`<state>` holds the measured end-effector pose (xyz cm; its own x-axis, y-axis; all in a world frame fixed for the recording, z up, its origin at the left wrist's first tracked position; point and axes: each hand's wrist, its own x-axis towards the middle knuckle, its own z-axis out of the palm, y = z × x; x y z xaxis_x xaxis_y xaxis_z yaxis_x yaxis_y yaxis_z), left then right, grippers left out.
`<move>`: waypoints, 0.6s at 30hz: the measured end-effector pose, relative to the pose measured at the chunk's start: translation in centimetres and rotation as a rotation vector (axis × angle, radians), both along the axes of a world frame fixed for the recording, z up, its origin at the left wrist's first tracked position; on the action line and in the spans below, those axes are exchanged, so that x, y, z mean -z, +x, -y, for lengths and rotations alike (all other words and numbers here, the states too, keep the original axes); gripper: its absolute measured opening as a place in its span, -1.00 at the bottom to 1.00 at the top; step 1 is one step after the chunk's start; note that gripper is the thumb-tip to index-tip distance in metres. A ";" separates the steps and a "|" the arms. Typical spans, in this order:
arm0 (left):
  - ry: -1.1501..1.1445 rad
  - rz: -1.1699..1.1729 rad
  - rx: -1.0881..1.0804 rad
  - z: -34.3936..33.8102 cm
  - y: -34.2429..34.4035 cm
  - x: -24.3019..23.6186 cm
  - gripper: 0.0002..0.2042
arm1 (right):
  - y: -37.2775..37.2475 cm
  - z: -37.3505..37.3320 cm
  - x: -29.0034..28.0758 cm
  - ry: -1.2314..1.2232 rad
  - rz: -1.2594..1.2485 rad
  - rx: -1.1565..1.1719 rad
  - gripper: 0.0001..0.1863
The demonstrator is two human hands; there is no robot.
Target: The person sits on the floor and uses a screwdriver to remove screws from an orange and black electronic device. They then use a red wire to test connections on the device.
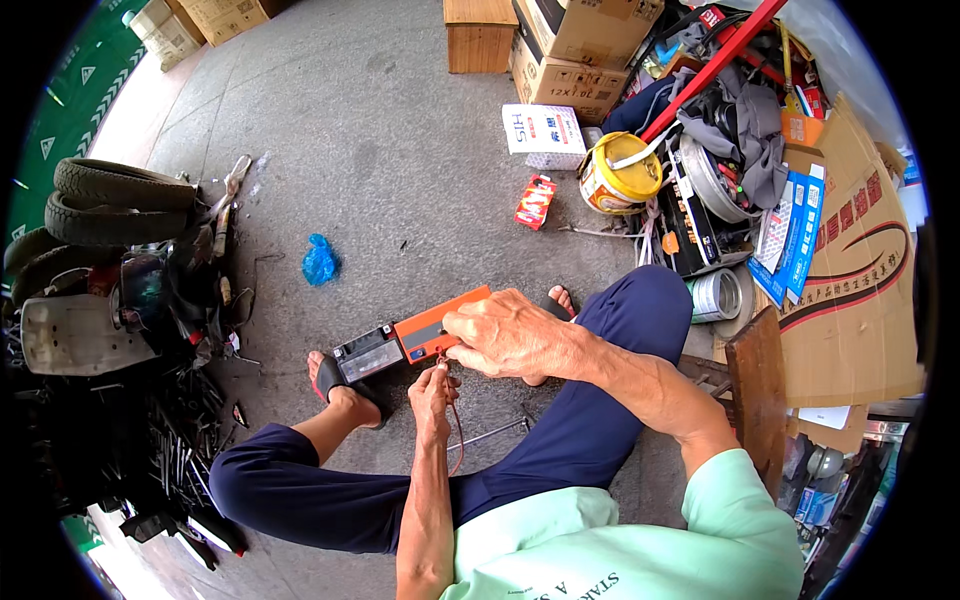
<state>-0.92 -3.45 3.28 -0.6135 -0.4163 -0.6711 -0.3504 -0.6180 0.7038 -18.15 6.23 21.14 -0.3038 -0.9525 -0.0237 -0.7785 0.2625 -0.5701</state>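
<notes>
An orange-topped battery-like block (420,335) lies between my feet, end to end with a black block with a grey top (368,355). My right hand (510,335) rests over the orange block's right part, fingers bent and closed at its near edge. What those fingers pinch, if anything, is hidden. Just below, my left hand (435,398) is closed with its fingertips on a thin red wire (459,430). The wire's upper end meets the block's near edge close to my right fingertips, and its lower part hangs toward my lap.
Old tires (120,205) and dark parts are heaped at left. A crumpled blue plastic bag (321,260) lies on the floor. Right of me are a yellow-lidded bucket (622,172), a red packet (536,202), cardboard boxes (570,80), a tin can (716,296) and a wooden board (756,395).
</notes>
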 end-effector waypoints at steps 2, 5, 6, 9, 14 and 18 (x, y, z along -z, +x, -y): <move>0.163 0.012 -0.156 0.0 -0.2 -0.3 -0.77 | -0.4 -0.5 -0.8 0.053 0.048 0.023 -0.72; 0.225 -0.009 -0.309 1.2 -0.2 -0.3 -0.79 | -0.6 -1.1 -1.1 0.030 0.107 0.061 -0.74; 0.214 0.011 -0.290 1.7 -0.1 -0.5 -0.79 | -0.7 -1.1 -1.1 0.017 0.116 0.073 -0.74; 0.170 -0.006 -0.355 2.1 -0.4 -1.2 -0.79 | -0.9 -0.8 0.0 -0.084 0.108 0.107 -0.73; -0.012 0.015 -0.348 1.5 -0.7 -3.1 -0.81 | -1.1 -0.1 -0.7 -0.147 0.139 0.153 -0.74; 0.144 0.068 -0.428 1.9 0.0 -1.1 -0.82 | -0.1 -0.1 0.5 -0.170 0.171 0.065 -0.82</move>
<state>-0.92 -5.36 4.40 -0.3589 -0.5224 -0.7735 -0.0844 -0.8071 0.5843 -18.25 6.34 20.61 -0.3699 -0.9257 0.0791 -0.6516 0.1978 -0.7323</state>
